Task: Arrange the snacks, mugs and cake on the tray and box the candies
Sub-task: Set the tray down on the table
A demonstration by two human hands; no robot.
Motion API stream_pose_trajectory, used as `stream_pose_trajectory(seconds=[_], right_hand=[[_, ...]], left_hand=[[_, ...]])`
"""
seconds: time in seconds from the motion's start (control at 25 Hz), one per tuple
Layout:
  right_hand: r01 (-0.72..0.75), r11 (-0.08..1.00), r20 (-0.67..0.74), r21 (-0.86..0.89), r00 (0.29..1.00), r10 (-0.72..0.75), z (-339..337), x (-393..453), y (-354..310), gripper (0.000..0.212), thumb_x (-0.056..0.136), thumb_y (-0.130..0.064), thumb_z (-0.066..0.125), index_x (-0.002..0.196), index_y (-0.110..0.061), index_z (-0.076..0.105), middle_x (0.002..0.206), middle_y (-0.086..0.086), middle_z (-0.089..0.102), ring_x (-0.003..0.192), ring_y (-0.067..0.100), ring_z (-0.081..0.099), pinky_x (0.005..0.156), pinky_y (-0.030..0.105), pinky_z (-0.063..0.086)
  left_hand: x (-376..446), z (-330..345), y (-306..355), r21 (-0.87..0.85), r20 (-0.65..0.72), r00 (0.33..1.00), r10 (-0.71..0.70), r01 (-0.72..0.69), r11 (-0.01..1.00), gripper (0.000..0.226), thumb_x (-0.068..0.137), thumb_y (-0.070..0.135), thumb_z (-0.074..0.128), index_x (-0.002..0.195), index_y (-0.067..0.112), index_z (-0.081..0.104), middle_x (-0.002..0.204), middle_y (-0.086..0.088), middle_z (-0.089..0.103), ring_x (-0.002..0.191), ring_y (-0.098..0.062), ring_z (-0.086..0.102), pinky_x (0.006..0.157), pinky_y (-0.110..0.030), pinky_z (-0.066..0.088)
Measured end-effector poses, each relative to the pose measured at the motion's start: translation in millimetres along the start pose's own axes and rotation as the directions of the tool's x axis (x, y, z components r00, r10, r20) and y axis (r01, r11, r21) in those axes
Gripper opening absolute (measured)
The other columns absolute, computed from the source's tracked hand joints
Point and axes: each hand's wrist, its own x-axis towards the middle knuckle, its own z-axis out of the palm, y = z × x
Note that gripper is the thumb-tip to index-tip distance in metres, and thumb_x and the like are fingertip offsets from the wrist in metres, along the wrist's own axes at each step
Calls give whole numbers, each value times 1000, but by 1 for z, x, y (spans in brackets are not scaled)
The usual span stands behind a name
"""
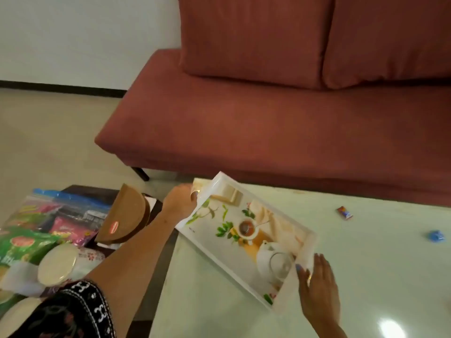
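I hold the printed tray (pixel 246 230) by both short ends, my left hand (pixel 179 203) clamped on the far end, my right hand (pixel 314 276) on the near end; its long axis runs diagonally over the desk (pixel 366 252) corner, snack packets (pixel 44 230) lying left of my left grip.

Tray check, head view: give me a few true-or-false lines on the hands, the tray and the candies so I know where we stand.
1. Both hands hold the tray, left hand at one end, right hand at the other. True.
2. Mugs already stand on the tray. False: it carries nothing, only a printed picture.
3. A red candy and a blue candy lie loose on the table. True.
4. The snack packets are on the sofa. False: they sit at the person's left, off the table.
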Motion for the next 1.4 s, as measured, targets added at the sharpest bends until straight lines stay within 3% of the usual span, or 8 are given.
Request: stream_pose_trajectory(seconds=[0.12,0.24,0.44,0.64,0.84,1.12,1.24,1.4], right_hand=[[-161,961,-115,225,975,190,38,9,15,53,94,-28,47,139,0,37,141,23,43,131,40,38,105,49,34],[-267,901,-133,342,935,328,60,15,20,46,96,-22,47,137,-4,39,132,25,46,119,44,46,97,51,38],[-388,768,-85,510,866,494,72,34,28,37,94,-15,51,131,-8,48,129,18,55,117,37,51,95,43,42],[-386,752,-35,534,879,476,45,41,31,39,90,-15,59,128,-11,55,123,10,61,104,25,57,84,30,41],[-313,827,60,467,944,324,-5,50,46,39,88,-11,62,127,-15,58,107,-1,61,91,16,56,79,28,41],[-371,842,242,392,924,294,-21,33,86,44,85,5,58,125,-13,60,112,5,63,95,22,57,81,33,43],[-374,846,234,381,924,303,-18,23,99,44,84,7,58,123,-14,61,111,6,64,92,21,57,79,32,42],[-378,848,208,372,924,320,-12,15,109,44,84,4,59,123,-15,61,108,2,62,92,20,57,77,30,40]], left_hand=[[22,39,-14,4,90,996,1,-1,1000,43,95,21,39,134,5,38,123,-22,57,110,-37,54,87,-42,45],[40,69,-20,-51,145,983,-110,119,992,46,95,17,37,137,-1,26,135,-25,42,119,-41,45,96,-47,39],[61,87,-34,-378,86,957,-278,289,879,28,94,7,36,117,0,51,127,-24,53,116,-35,50,90,-36,41],[45,84,-55,-654,62,855,-515,425,626,23,84,5,60,106,3,66,109,-18,67,102,-31,62,87,-37,50],[-37,73,-64,-781,147,804,-576,452,431,24,73,1,71,96,8,68,96,-12,66,88,-29,65,79,-43,55],[-117,88,-63,-734,152,830,-536,458,501,20,68,12,78,68,29,69,79,6,69,74,-13,68,66,-29,55],[-133,98,-64,-716,174,833,-526,473,513,17,69,11,77,78,24,72,84,2,70,76,-18,68,67,-31,55],[-145,108,-58,-711,169,822,-544,484,511,30,73,-1,72,102,-2,67,98,-12,67,85,-26,64,77,-36,53]])
